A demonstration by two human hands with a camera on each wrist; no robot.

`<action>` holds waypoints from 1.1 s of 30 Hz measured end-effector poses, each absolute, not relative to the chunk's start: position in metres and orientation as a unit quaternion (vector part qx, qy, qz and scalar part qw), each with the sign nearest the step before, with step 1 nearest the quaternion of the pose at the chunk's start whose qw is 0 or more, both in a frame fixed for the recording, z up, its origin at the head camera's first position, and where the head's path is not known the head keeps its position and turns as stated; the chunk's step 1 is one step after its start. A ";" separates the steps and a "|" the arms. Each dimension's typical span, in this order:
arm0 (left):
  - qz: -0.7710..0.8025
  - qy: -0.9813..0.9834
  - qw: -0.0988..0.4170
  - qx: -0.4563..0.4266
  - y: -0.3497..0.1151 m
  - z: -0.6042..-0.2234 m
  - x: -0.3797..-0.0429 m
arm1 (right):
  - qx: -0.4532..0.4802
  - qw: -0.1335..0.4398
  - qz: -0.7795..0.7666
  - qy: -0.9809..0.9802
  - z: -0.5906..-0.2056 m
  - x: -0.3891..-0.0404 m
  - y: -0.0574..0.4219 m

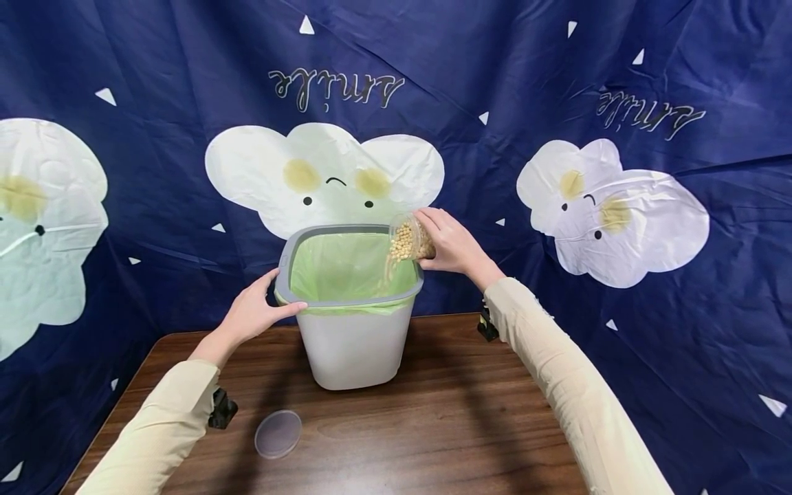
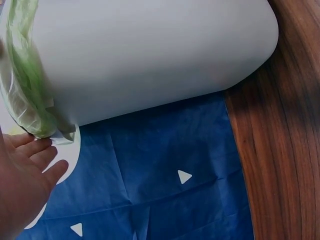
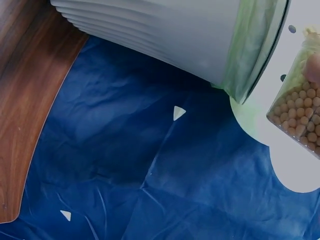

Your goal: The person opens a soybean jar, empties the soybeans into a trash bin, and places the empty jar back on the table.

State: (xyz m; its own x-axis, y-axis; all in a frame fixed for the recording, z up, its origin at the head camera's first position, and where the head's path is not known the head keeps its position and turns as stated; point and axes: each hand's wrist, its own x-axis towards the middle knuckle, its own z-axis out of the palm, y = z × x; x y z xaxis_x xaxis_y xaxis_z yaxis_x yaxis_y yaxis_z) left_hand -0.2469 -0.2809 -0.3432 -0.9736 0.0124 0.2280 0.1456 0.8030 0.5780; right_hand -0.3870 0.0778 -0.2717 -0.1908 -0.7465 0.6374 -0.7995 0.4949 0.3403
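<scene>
A white trash bin point(image 1: 355, 347) with a grey rim stands on the table, lined with a green bag point(image 1: 337, 268). My left hand point(image 1: 250, 309) holds the bin's near left corner, thumb along the front rim and fingers at the left side; in the left wrist view its fingertips point(image 2: 42, 145) are at the bag's folded edge. My right hand point(image 1: 450, 240) grips a clear jar point(image 1: 423, 242) of soybeans, tipped sideways over the bin's right rim. Pale soybeans point(image 1: 390, 268) stream from its mouth into the bag. The right wrist view shows more soybeans point(image 3: 300, 115) inside the jar.
A clear round lid point(image 1: 278, 434) lies on the brown wooden table point(image 1: 396, 447), in front of the bin and to its left. Behind the table hangs a dark blue cloth point(image 1: 470, 172) printed with white clouds and small triangles.
</scene>
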 end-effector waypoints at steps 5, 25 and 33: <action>-0.313 -0.943 0.109 -0.042 -0.281 -0.343 -0.246 | 0.510 0.396 0.035 -0.763 -0.269 -0.385 0.074; -0.318 -0.941 0.107 -0.038 -0.281 -0.344 -0.246 | 0.515 0.393 -0.015 -0.762 -0.261 -0.381 0.072; -0.320 -0.940 0.107 -0.037 -0.281 -0.345 -0.247 | 0.519 0.395 -0.027 -0.758 -0.260 -0.381 0.073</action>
State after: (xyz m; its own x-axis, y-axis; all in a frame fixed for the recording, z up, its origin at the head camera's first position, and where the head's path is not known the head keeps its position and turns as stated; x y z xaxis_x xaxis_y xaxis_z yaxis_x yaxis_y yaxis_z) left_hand -0.2469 -0.2813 -0.3453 -0.9742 0.0009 0.2257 0.1385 0.7920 0.5946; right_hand -0.3810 0.0734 -0.2600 -0.1494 -0.8077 0.5704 -0.7646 0.4601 0.4512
